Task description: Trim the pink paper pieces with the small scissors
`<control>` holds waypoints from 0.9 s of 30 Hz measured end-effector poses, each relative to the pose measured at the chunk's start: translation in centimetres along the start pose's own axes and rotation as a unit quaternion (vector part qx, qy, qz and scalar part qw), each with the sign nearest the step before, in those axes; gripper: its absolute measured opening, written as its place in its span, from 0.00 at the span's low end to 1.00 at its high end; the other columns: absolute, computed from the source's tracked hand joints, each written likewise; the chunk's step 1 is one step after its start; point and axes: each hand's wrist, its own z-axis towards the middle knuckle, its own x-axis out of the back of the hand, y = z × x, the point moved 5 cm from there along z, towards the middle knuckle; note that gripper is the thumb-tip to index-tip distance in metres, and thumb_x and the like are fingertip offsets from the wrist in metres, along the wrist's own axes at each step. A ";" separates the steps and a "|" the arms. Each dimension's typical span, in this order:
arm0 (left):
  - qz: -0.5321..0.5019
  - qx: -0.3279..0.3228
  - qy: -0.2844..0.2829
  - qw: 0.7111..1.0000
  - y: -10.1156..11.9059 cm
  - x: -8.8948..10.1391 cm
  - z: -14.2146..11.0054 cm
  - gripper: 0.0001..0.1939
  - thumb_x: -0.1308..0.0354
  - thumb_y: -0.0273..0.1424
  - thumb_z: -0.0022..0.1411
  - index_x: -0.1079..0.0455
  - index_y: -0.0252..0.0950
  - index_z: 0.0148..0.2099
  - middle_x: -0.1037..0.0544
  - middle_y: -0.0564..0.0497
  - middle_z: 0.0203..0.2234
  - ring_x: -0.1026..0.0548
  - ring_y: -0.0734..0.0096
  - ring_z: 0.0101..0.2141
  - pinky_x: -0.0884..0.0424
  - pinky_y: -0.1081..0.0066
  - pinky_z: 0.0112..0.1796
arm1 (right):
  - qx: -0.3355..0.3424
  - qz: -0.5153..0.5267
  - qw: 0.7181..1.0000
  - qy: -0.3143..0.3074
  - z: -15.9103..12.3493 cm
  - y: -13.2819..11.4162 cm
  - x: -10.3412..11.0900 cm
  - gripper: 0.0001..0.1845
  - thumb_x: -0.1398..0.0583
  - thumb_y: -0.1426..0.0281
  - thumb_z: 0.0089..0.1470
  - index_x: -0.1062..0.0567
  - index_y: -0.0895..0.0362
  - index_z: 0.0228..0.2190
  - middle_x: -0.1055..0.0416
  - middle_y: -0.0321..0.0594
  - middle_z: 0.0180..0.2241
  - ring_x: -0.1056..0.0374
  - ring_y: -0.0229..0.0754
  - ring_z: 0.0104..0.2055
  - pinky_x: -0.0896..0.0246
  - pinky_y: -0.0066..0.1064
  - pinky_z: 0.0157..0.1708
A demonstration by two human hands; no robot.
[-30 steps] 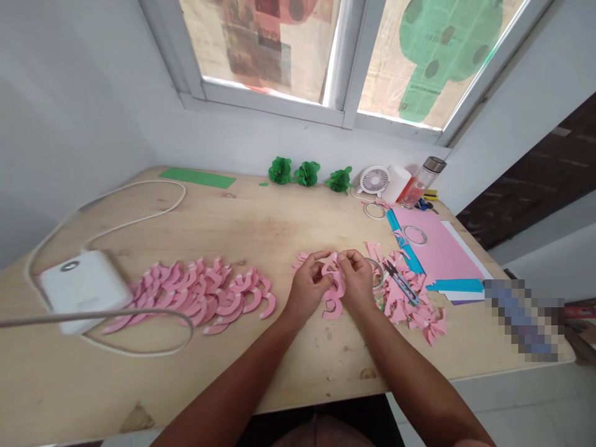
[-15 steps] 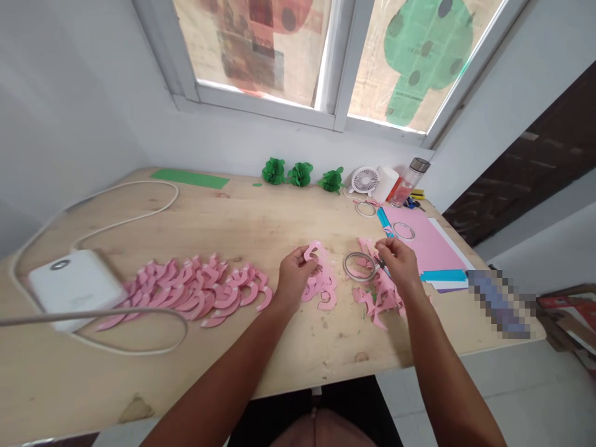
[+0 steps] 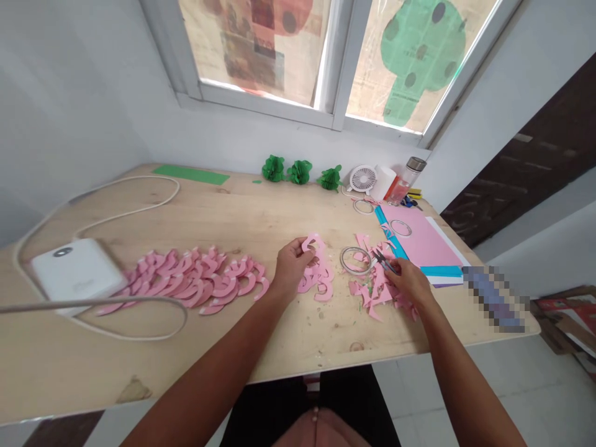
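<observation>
My left hand [image 3: 291, 264] pinched a pink cutout [image 3: 312, 240]; my right hand [image 3: 408, 280] pinched the snips [image 3: 382, 258], scraps [image 3: 372, 300] beneath it. Best aimed the snips clear of my left.

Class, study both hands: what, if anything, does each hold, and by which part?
The left hand pinches a curved pink paper cutout by its left edge; the right hand grips slim dark-bladed metal snips by the handle end.

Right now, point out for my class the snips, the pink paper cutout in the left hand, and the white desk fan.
Snips [image 3: 384, 261], head view: mid-length.
Pink paper cutout [image 3: 317, 239], head view: upper curved band.
White desk fan [image 3: 363, 179], head view: front grille.
</observation>
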 end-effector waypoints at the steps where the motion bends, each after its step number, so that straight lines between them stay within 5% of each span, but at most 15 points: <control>1: 0.005 -0.002 -0.001 1.000 0.0 0.0 0.0 0.15 0.40 0.27 0.41 0.31 0.32 0.35 0.28 0.56 0.18 0.31 0.78 0.18 0.36 0.77 0.22 | 0.004 -0.006 1.000 0.000 0.1 -0.1 0.0 0.15 0.44 0.60 0.47 0.28 0.54 0.35 0.27 0.40 0.34 0.32 0.42 0.35 0.49 0.27 0.26; 6: 0.009 -0.020 0.004 1.000 0.0 0.2 0.2 0.15 0.40 0.28 0.41 0.31 0.31 0.35 0.28 0.55 0.17 0.31 0.78 0.18 0.36 0.77 0.21 | 0.023 -0.027 0.999 0.031 0.3 -0.2 0.4 0.12 0.44 0.61 0.46 0.26 0.54 0.31 0.26 0.40 0.30 0.32 0.44 0.33 0.51 0.29 0.26; 10: 0.007 -0.033 0.005 0.999 -0.2 0.3 0.4 0.15 0.40 0.27 0.40 0.31 0.31 0.35 0.28 0.55 0.18 0.30 0.77 0.18 0.35 0.77 0.22 | 0.020 0.080 0.994 0.073 0.4 0.5 1.2 0.15 0.43 0.59 0.44 0.27 0.55 0.32 0.27 0.40 0.27 0.33 0.43 0.30 0.47 0.30 0.27; 17: -0.004 -0.037 0.005 0.999 -0.3 0.4 0.4 0.15 0.39 0.27 0.41 0.30 0.31 0.36 0.28 0.55 0.18 0.30 0.78 0.18 0.34 0.76 0.23 | 0.026 0.357 0.916 0.183 -1.0 -0.3 4.1 0.18 0.39 0.58 0.39 0.28 0.58 0.31 0.30 0.40 0.28 0.35 0.42 0.32 0.41 0.34 0.34; 23: -0.043 -0.003 -0.025 0.999 -0.2 -0.1 0.2 0.13 0.39 0.26 0.40 0.29 0.30 0.33 0.28 0.54 0.17 0.31 0.78 0.19 0.36 0.77 0.22 | 0.036 0.696 0.717 0.000 -2.2 -4.8 2.8 0.13 0.40 0.63 0.42 0.31 0.54 0.32 0.32 0.34 0.28 0.37 0.34 0.25 0.40 0.29 0.27; 25: -0.052 0.008 -0.039 0.998 -0.3 -0.3 0.1 0.12 0.39 0.25 0.40 0.29 0.30 0.33 0.28 0.54 0.17 0.31 0.77 0.19 0.36 0.77 0.23 | 0.033 0.717 0.694 -0.054 -2.7 -6.1 2.2 0.12 0.41 0.64 0.43 0.31 0.54 0.33 0.33 0.33 0.28 0.43 0.31 0.20 0.45 0.25 0.20; 27: -0.057 0.016 -0.046 0.997 -0.4 -0.3 0.2 0.12 0.39 0.26 0.40 0.29 0.30 0.32 0.28 0.53 0.17 0.31 0.77 0.20 0.36 0.76 0.24 | 0.028 0.702 0.706 -0.091 -3.1 -7.1 1.6 0.11 0.41 0.65 0.43 0.31 0.55 0.32 0.35 0.32 0.25 0.49 0.29 0.16 0.53 0.24 0.15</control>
